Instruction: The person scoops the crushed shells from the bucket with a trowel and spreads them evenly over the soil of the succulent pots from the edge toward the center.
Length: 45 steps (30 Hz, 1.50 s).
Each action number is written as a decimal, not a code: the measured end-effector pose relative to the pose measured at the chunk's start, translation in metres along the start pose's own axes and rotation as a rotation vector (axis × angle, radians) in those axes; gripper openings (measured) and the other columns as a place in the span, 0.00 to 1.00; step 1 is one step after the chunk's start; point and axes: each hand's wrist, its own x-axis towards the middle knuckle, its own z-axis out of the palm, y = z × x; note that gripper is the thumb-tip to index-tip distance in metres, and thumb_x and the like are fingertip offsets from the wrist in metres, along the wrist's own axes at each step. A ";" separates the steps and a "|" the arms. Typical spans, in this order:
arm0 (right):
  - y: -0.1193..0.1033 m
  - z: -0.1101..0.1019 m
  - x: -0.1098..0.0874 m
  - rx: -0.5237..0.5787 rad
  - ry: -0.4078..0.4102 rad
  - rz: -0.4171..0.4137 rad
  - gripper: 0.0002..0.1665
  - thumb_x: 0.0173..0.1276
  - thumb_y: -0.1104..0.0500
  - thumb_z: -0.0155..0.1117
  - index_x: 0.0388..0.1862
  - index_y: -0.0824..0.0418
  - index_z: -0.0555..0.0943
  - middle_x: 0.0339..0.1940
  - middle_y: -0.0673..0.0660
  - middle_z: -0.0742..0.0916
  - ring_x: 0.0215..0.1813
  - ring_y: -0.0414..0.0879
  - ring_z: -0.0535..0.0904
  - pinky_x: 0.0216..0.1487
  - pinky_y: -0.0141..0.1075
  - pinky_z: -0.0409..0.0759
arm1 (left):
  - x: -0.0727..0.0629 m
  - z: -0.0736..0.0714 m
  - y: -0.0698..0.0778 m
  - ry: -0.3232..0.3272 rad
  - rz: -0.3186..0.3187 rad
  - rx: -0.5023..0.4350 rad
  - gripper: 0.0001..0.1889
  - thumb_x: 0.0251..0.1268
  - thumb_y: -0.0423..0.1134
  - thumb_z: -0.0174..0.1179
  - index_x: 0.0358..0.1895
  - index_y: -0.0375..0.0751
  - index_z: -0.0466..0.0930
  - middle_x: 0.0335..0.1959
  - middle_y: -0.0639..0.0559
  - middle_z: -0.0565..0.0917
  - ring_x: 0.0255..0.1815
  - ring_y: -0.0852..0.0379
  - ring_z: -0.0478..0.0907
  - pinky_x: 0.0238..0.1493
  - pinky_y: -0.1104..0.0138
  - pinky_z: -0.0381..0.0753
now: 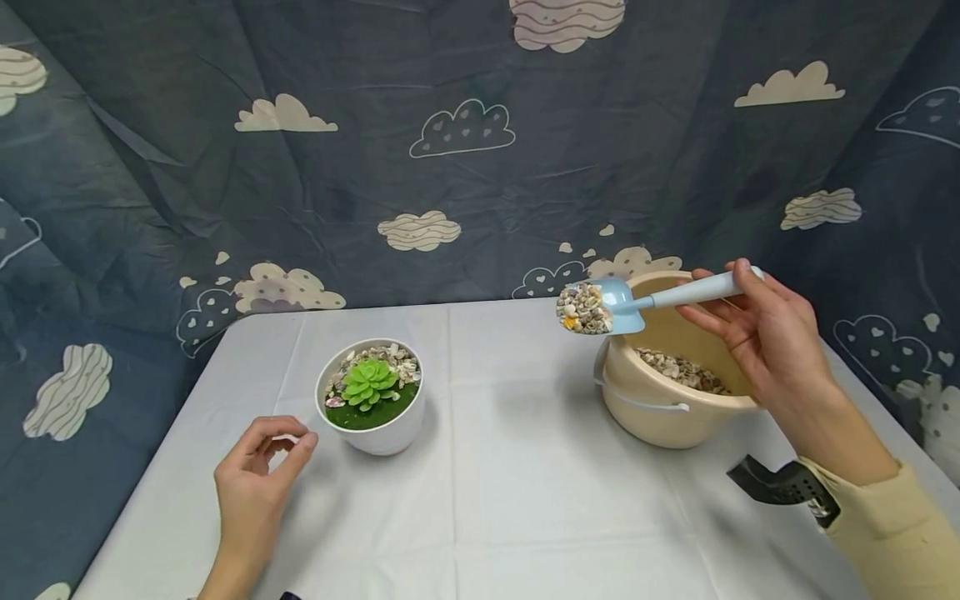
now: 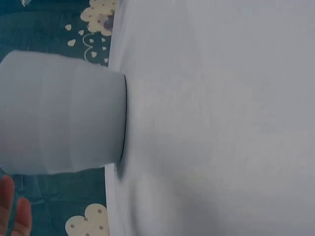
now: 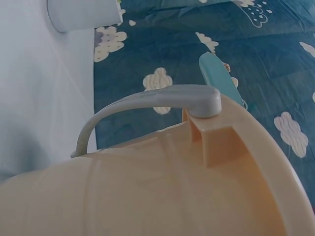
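Observation:
In the head view, my right hand grips the white handle of a small light-blue shovel. Its blade carries small shells or pebbles and is level with the rim of a beige bucket, near its left side. More pebbles lie inside the bucket. My left hand holds nothing, its fingers loosely bent, just left of a white pot. A green succulent sits in the pot on green ground, with pebbles along the back. The shovel's blade shows beyond the bucket's rim in the right wrist view.
A white cloth covers the table. Behind it hangs a dark blue curtain with cloud prints. The bucket's grey handle hangs down its outside. A black strap is around my right wrist.

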 end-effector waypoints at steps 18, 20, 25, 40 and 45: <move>0.010 0.013 0.001 0.012 0.023 0.045 0.16 0.70 0.63 0.62 0.52 0.69 0.72 0.50 0.67 0.83 0.56 0.58 0.81 0.47 0.53 0.79 | 0.030 0.016 -0.021 -0.395 -0.225 -0.050 0.59 0.49 0.25 0.71 0.79 0.42 0.37 0.79 0.41 0.44 0.78 0.43 0.42 0.72 0.43 0.46; 0.012 0.016 0.000 0.009 0.021 0.047 0.17 0.70 0.63 0.63 0.53 0.68 0.72 0.50 0.67 0.84 0.57 0.58 0.81 0.47 0.52 0.79 | 0.032 0.018 -0.022 -0.397 -0.231 -0.057 0.59 0.49 0.25 0.71 0.79 0.41 0.37 0.78 0.41 0.45 0.78 0.43 0.43 0.72 0.41 0.45; 0.018 0.022 0.000 -0.010 0.000 0.046 0.17 0.70 0.62 0.63 0.53 0.68 0.72 0.49 0.67 0.85 0.56 0.58 0.81 0.47 0.51 0.80 | 0.036 0.023 -0.022 -0.399 -0.248 -0.069 0.59 0.49 0.25 0.72 0.79 0.43 0.38 0.78 0.42 0.47 0.77 0.42 0.45 0.72 0.43 0.46; 0.038 0.042 -0.002 0.026 -0.084 0.065 0.15 0.73 0.62 0.58 0.50 0.73 0.74 0.48 0.69 0.85 0.52 0.60 0.83 0.46 0.51 0.80 | 0.039 0.025 -0.024 -0.429 -0.308 -0.076 0.61 0.48 0.29 0.73 0.80 0.51 0.36 0.76 0.40 0.50 0.75 0.41 0.50 0.71 0.44 0.50; 0.045 0.048 -0.002 0.042 -0.101 0.078 0.14 0.73 0.62 0.58 0.50 0.72 0.73 0.49 0.69 0.85 0.52 0.60 0.83 0.47 0.52 0.79 | 0.041 0.026 -0.026 -0.426 -0.292 -0.064 0.63 0.46 0.30 0.73 0.80 0.55 0.36 0.78 0.42 0.46 0.75 0.41 0.48 0.70 0.41 0.48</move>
